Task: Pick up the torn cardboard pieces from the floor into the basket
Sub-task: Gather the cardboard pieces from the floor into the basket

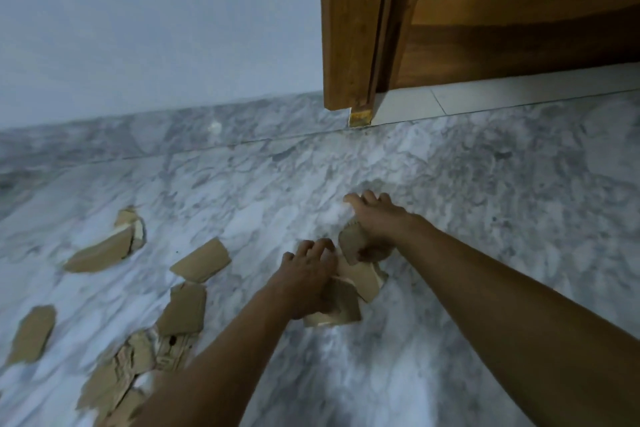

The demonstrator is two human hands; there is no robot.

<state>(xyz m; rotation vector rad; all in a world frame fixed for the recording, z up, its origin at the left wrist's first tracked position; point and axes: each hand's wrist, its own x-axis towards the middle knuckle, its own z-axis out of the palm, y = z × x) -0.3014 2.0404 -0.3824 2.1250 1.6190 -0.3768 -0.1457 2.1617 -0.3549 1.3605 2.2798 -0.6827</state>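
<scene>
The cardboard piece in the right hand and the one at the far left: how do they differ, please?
The held piece is gripped by the right hand, tilted; the far-left piece lies flat, untouched. The held piece is partly hidden; the far-left piece shows whole. Both are torn cardboard.

One wide-angle view, worn on the person's head, looks forward and steeply down at the marble floor (pixel 502 218). Both forearms enter from the bottom edge. The left grip (pixel 308 279) and right grip (pixel 375 224) sit close to the lens, near mid-frame. Beyond the grips the view reaches a pale wall (pixel 138 28) and a wooden door (pixel 485 28). Left of them lie cardboard pieces (pixel 202 260). Straight lines bow toward the edges.
</scene>
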